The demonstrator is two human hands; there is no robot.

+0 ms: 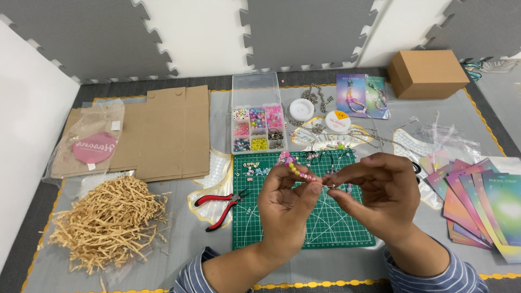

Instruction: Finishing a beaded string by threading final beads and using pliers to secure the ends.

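Striped sleeves (434, 276) are framing both hands: the left hand (285, 209) is pinching a beaded strand (297, 170), and the right hand (374, 192) is pinching its free end. Beneath them a green cutting mat (336, 228) is lying, with red pliers (222, 206) just beside it and a bead box (258, 127) beyond.

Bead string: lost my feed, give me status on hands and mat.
Left hand and right hand both pinch the bead string. Held above green mat. Red pliers lie left, apart.

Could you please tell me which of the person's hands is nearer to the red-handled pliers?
Left. The left hand is just right of the pliers; the right hand is farther right.
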